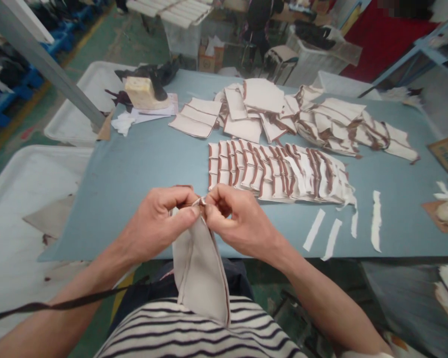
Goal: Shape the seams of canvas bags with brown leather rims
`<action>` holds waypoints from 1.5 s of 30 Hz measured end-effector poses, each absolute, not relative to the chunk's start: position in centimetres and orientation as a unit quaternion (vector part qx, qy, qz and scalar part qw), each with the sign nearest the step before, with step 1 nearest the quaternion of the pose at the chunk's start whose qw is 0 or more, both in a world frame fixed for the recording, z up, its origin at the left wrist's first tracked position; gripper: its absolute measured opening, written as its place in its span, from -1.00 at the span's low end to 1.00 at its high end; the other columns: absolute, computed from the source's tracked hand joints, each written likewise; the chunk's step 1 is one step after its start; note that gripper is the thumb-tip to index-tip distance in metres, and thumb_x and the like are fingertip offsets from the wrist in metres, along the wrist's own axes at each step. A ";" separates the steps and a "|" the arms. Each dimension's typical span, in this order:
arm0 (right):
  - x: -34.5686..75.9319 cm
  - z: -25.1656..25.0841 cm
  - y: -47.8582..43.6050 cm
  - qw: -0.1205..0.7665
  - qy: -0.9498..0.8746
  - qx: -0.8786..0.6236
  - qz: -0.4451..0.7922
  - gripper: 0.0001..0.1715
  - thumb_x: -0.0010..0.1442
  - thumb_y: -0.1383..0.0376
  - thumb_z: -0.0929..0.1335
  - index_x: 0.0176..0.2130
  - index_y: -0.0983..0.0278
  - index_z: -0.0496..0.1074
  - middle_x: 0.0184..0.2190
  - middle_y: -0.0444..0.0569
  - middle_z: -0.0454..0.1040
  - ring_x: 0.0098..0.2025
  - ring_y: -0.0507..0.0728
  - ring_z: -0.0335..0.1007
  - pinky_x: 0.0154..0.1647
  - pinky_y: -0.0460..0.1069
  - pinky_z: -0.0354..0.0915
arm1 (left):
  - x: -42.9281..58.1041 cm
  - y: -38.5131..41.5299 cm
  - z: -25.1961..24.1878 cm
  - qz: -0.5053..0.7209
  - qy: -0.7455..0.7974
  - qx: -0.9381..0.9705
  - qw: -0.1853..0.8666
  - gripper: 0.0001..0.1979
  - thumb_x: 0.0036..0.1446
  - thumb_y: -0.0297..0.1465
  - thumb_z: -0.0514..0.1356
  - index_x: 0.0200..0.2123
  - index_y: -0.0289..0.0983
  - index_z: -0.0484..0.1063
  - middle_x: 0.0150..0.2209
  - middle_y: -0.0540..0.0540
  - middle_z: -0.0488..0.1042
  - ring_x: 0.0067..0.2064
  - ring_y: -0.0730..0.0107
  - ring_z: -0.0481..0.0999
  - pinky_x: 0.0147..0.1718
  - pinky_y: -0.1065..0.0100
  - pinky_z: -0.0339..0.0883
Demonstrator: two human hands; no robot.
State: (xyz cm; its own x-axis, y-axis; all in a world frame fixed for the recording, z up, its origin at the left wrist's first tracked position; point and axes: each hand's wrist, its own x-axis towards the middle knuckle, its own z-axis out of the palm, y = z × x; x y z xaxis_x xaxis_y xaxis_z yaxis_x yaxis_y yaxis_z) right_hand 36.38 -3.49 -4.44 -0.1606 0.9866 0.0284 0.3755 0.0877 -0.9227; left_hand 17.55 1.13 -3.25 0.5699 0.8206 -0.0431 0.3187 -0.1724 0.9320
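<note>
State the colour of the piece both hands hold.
The piece is pale beige with brown edging; the head view shows it.

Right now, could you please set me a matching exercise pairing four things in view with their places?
1. Beige fabric panel
2. Row of brown-edged pieces
3. Yellow block
4. Loose white strips

A. Far left of the table
B. Pinched by the left hand and right hand
C. On the table by its near edge
D. Just beyond the right hand

Pairs: 1-B; 2-D; 3-A; 4-C
</note>
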 end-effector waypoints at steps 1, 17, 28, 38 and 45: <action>36.4 -4.6 -3.5 0.375 -0.602 -0.516 0.481 -0.86 0.22 0.25 0.29 -0.40 0.18 0.26 -0.51 -0.21 0.34 -0.49 0.01 0.24 -0.46 -0.07 0.13 | 17.4 1.3 -3.6 0.243 0.381 0.713 0.536 -0.69 0.20 -0.25 0.20 -0.55 -0.25 0.44 -0.56 0.07 0.37 -0.45 0.43 0.33 -0.44 0.43 0.22; 36.5 -3.9 -3.7 0.405 -0.702 -0.508 0.293 -0.92 0.29 0.35 0.33 -0.30 0.22 0.39 -0.45 -0.19 0.52 -0.46 -0.01 0.43 -0.40 -0.11 0.25 | 16.8 2.3 -2.3 0.246 0.350 0.773 0.469 -0.73 0.27 -0.35 0.17 -0.48 -0.25 0.52 -0.51 0.11 0.44 -0.45 0.48 0.35 -0.43 0.48 0.22; 37.8 -0.8 -3.5 0.176 -0.855 -0.483 0.077 -0.83 0.49 0.40 0.37 -0.20 0.28 0.55 -0.34 -0.02 0.70 -0.33 0.13 0.60 -0.40 0.02 0.13 | 16.7 1.9 -1.5 0.252 0.340 0.802 0.421 -0.70 0.29 -0.40 0.17 -0.50 -0.26 0.54 -0.57 0.11 0.44 -0.52 0.52 0.35 -0.50 0.49 0.20; 37.0 -0.9 -2.7 0.198 -0.842 -0.497 0.072 -0.76 0.37 0.47 0.30 -0.29 0.26 0.50 -0.46 -0.05 0.59 -0.45 0.09 0.42 -0.44 0.03 -0.08 | 17.6 1.4 -1.4 0.274 0.357 0.807 0.383 -0.68 0.23 -0.42 0.13 -0.59 -0.28 0.40 -0.58 0.11 0.31 -0.53 0.56 0.28 -0.50 0.47 0.12; 36.8 -3.1 -2.3 0.344 -0.711 -0.517 0.331 -0.85 0.27 0.35 0.32 -0.37 0.23 0.41 -0.50 -0.19 0.47 -0.48 -0.01 0.34 -0.42 -0.10 0.14 | 17.4 2.1 -3.0 0.258 0.359 0.734 0.515 -0.67 0.21 -0.28 0.15 -0.58 -0.25 0.42 -0.58 0.09 0.32 -0.50 0.48 0.26 -0.49 0.43 0.16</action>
State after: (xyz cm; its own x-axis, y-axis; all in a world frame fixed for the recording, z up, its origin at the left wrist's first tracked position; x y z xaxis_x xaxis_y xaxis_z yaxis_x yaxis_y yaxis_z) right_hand 36.77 -2.28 -3.08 -0.2298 0.9621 0.1466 0.5075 0.2470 -0.8255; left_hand 17.44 2.09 -3.00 0.6092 0.7930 0.0082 0.2621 -0.2111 0.9417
